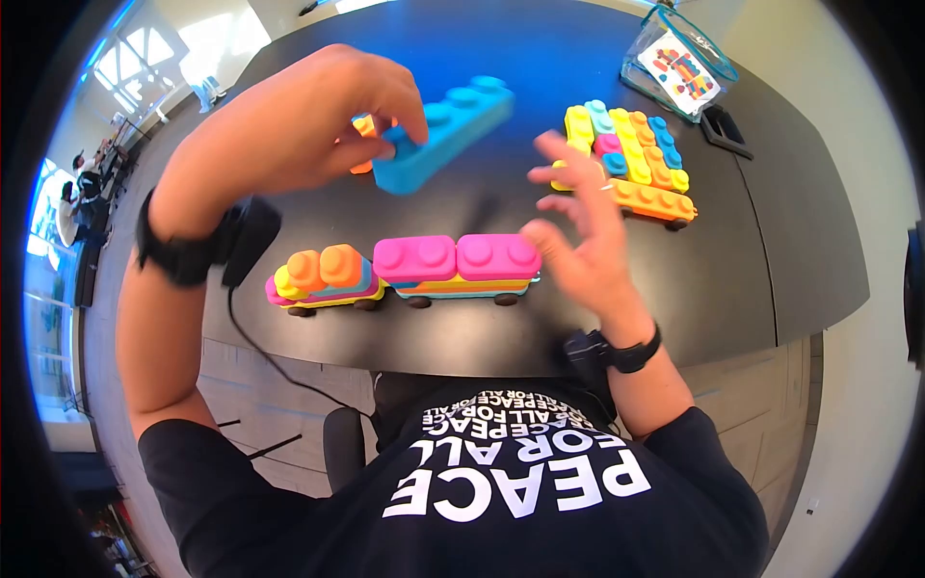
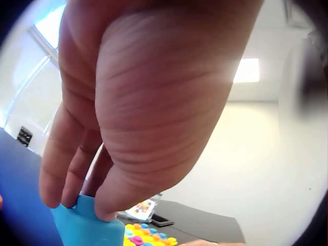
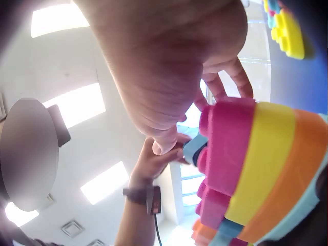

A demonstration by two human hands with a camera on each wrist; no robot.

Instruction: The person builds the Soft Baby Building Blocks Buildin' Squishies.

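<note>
My left hand (image 1: 347,101) pinches one end of a long blue toy building block (image 1: 448,135), held up over the table with its studs upward. In the left wrist view, thumb and fingertips grip the top of that block (image 2: 87,228). My right hand (image 1: 588,241) has its fingers spread and grips nothing, its thumb close by the right end of a block train (image 1: 458,258). Two pink blocks top the rear car, above yellow, orange and light blue layers. The front car (image 1: 328,275) carries orange and yellow blocks. An orange piece (image 1: 362,130) is partly hidden behind the left hand.
Right of centre lies a group of colourful blocks (image 1: 631,144), with an orange wheeled base (image 1: 655,202) at its near side. Farther back stand a clear zip bag (image 1: 679,67) with a picture card and a dark phone-like object (image 1: 725,132). A cable (image 1: 275,352) trails from the left wrist camera.
</note>
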